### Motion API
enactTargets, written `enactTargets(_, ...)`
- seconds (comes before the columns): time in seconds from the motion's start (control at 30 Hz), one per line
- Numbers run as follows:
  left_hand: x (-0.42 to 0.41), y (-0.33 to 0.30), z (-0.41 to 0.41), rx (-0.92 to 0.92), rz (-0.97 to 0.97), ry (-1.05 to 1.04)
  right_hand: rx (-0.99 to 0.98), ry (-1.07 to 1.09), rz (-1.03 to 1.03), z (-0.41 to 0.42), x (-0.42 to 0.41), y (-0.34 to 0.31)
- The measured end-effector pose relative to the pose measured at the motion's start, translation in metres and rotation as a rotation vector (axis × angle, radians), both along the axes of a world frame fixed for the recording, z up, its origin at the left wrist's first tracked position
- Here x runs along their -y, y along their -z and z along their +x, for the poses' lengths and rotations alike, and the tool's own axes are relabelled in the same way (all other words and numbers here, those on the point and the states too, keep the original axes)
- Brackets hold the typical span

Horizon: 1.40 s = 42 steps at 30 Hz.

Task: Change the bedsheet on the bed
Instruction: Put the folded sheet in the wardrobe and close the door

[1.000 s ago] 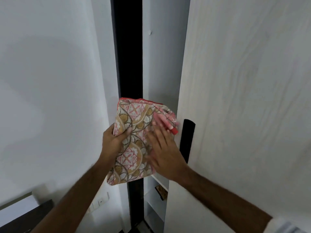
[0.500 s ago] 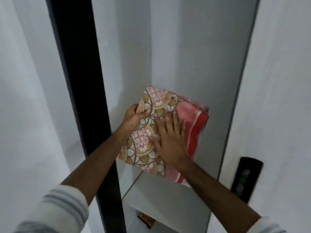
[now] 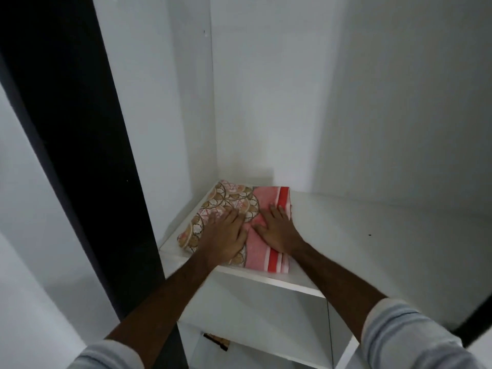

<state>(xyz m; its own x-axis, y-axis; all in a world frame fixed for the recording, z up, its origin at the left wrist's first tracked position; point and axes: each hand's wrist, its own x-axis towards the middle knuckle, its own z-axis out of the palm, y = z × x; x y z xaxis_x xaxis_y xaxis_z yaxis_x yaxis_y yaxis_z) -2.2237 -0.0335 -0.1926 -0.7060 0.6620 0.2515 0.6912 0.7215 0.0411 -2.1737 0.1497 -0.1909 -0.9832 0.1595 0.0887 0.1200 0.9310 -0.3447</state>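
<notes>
Both my hands lie flat on the folded bedsheet (image 3: 241, 209), fingers straight and spread, palms down, gripping nothing. My left hand (image 3: 223, 239) presses the patterned half; my right hand (image 3: 277, 230) presses the pink half, its fingertips close to the red stripe at the sheet's right edge.

Change since a second ago: then I held the bundle up in the air before the wardrobe gap, left fingers curled round its edge, right palm against its face. Half a second ago it hung tilted above the shelf, still pinched in my left hand. Now it is down and lying flat, and my left hand has let go its grip and opened.

The bedsheet sits on the white shelf (image 3: 372, 235), in the back left corner, its far left corner near the side wall (image 3: 159, 129). Its long axis runs from the shelf's front edge back toward the rear wall (image 3: 266, 102), slanting a little leftward. The red stripes run along that same axis.

Below, a lower compartment holds a small brown patterned item (image 3: 217, 340), mostly hidden. A black door frame (image 3: 66, 129) stands left.
</notes>
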Motion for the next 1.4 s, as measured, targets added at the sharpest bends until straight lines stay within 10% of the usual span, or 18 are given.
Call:
enactTargets(0.67, -0.031, -0.004, -0.083, -0.173, -0.112, -0.012, -0.022, -0.007, 0.153, -0.019, -0.012, 0.002)
enactTargets(1.07, -0.234, -0.094, 0.137, -0.576, 0.243, 0.819, -0.391, 0.446, 0.649, 0.295, -0.132, -0.067)
enactTargets(1.2, -0.311, -0.111, 0.228, -0.347, 0.413, 1.088, -0.470, 0.749, 0.737, 0.393, -0.162, -0.095)
enactTargets(1.4, -0.397, -0.135, 0.349, 0.636, 0.589, 1.241, -0.425, 0.962, 0.555, 0.488, -0.219, -0.102)
